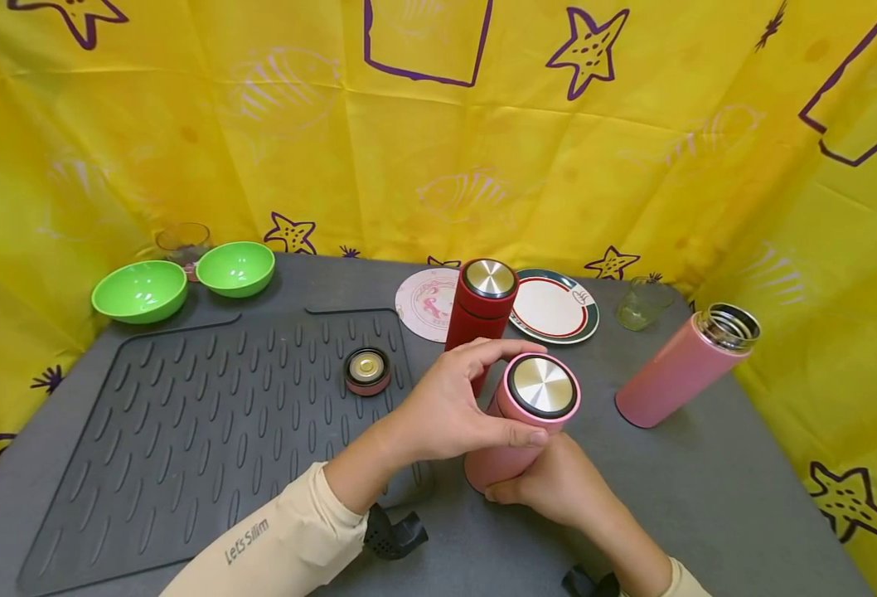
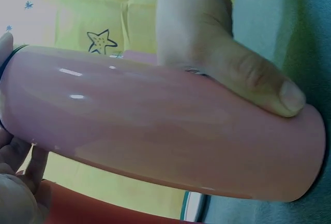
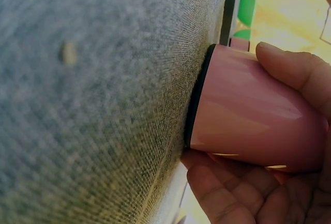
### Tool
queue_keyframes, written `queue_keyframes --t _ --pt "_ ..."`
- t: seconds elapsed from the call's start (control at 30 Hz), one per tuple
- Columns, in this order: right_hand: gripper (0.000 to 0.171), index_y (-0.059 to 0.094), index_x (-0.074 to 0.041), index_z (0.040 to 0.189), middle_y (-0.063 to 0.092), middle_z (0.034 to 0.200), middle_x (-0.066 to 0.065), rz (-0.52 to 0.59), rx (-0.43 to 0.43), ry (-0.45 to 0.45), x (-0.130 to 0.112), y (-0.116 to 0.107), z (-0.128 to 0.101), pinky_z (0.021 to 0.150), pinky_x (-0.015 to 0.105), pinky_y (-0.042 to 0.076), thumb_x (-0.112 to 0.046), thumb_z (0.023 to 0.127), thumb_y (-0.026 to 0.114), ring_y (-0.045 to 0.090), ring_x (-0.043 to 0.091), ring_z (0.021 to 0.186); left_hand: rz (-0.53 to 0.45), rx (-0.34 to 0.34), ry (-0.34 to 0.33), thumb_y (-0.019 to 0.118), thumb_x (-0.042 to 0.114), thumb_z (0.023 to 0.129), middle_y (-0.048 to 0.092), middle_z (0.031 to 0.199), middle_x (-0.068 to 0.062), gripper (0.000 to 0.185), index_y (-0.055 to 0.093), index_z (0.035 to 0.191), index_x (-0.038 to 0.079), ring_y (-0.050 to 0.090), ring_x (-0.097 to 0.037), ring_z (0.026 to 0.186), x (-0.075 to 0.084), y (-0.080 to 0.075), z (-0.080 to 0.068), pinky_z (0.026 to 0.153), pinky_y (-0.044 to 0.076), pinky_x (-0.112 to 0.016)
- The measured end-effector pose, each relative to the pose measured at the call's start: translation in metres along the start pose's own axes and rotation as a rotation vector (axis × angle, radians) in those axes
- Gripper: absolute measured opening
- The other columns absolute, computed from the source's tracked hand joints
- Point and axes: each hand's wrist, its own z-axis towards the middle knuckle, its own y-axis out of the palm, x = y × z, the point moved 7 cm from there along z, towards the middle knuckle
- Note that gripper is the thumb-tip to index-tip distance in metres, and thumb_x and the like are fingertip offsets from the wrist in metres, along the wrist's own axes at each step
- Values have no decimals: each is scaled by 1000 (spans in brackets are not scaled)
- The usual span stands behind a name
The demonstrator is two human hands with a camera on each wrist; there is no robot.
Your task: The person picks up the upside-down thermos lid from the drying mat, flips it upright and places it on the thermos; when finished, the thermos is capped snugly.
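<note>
A pink flask (image 1: 500, 464) stands tilted on the grey table (image 1: 707, 497), near its front edge. My left hand (image 1: 476, 398) grips its steel-topped lid (image 1: 542, 387) from the left, thumb and fingers curled round the rim. My right hand (image 1: 558, 493) wraps round the base of the flask. The left wrist view shows the flask body (image 2: 155, 131) with the right thumb (image 2: 258, 81) lying across it. In the right wrist view the flask's base (image 3: 248, 115) touches the table while the right hand's fingers (image 3: 238, 193) curl under it.
A red flask (image 1: 481, 311) stands just behind. A lidless pink flask (image 1: 677, 369) stands to the right. A loose lid (image 1: 367, 370) lies on the ribbed mat (image 1: 207, 414). Two green bowls (image 1: 140, 290), two plates (image 1: 554, 305) and a small glass (image 1: 642, 303) stand at the back.
</note>
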Motion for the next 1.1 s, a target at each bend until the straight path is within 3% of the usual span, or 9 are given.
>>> queue_keyframes --t 0.27,0.4,0.57,0.67,0.73,0.93,1.1 --pt "65 65 -16 107 64 93 -12 15 -15 -50 -3 3 1 77 35 49 -25 51 96 59 8 84 40 27 -82 88 25 72 58 123 13 73 56 137 27 46 -12 107 -2 1 -10 80 45 -33" --pt "52 66 -21 100 65 87 -15 42 -30 -65 -3 4 1 71 31 50 -25 57 94 59 9 77 94 22 -72 86 31 75 53 131 14 79 47 144 28 48 -8 113 5 0 -18 89 47 -31" --pt "47 66 -22 98 66 85 -13 112 -51 -28 2 3 -1 69 30 50 -19 59 93 60 12 74 184 78 3 82 28 80 54 130 9 63 54 135 19 53 -10 113 19 -18 -40 94 47 -33" --pt "48 67 -17 99 66 86 -9 104 -62 3 5 -1 -2 69 32 50 -20 59 93 59 13 75 256 94 -8 78 27 84 58 124 10 47 61 127 21 55 -10 111 20 -35 -59 94 46 -35" --pt "48 68 -14 98 66 86 -8 84 -61 36 8 -6 -1 69 33 50 -23 58 94 59 14 74 292 96 -52 76 27 86 60 121 11 40 63 123 23 56 -10 110 15 -48 -72 93 47 -36" --pt "48 67 -10 96 67 85 -3 21 -26 121 24 -25 9 68 35 49 -26 60 93 59 15 72 391 121 -284 77 26 86 62 117 18 36 65 120 28 61 -8 104 -14 -88 -108 92 49 -39" --pt "51 66 -8 101 67 91 1 -4 1 130 42 -39 19 72 37 49 -29 63 92 59 18 76 462 91 -398 74 34 88 63 119 10 33 65 120 27 61 -19 105 -32 -108 -121 91 49 -45"
